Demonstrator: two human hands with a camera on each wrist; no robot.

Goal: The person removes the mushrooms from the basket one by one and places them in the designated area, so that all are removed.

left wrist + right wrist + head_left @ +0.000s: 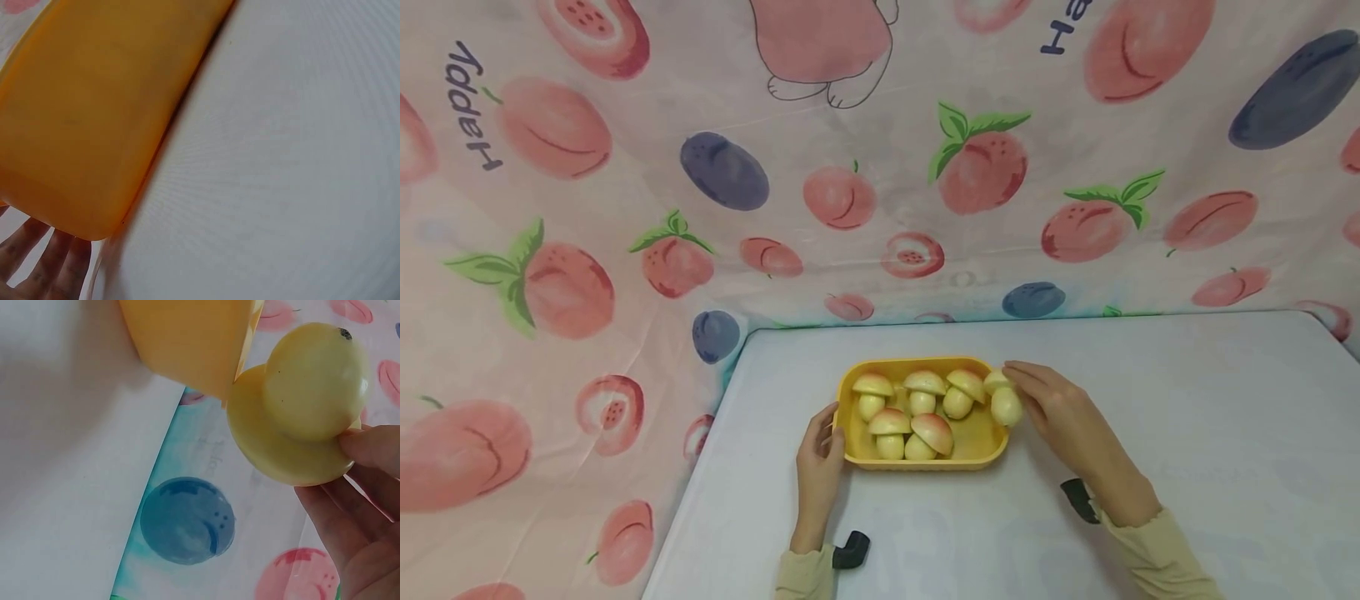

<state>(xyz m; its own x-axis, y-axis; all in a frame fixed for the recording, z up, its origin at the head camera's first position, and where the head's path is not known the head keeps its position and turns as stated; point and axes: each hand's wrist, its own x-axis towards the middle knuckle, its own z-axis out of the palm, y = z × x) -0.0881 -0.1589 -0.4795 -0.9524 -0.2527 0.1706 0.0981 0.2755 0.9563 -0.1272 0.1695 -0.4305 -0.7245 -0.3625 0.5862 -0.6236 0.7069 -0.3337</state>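
Observation:
A yellow tray (973,437) stands on the white table with several toy mushrooms (922,385) in it, their caps pale yellow with a pinkish blush. At its left end my left hand (820,454) touches the outer wall; the left wrist view shows the fingers (70,256) fairly straight against the tray (94,112). Over the tray's right end, my right hand (1067,408) pinches another toy mushroom (1006,406) by its cap. In the right wrist view this mushroom (312,381) has its rounded stem end facing the camera, with the thumb and fingers (334,519) at the cap's edge.
The white table (1210,433) extends around the tray. Behind and to the left hangs a pink cloth (880,133) printed with fruit. Black pieces (852,550) are attached near both wrists, beside the cream sleeves (805,577).

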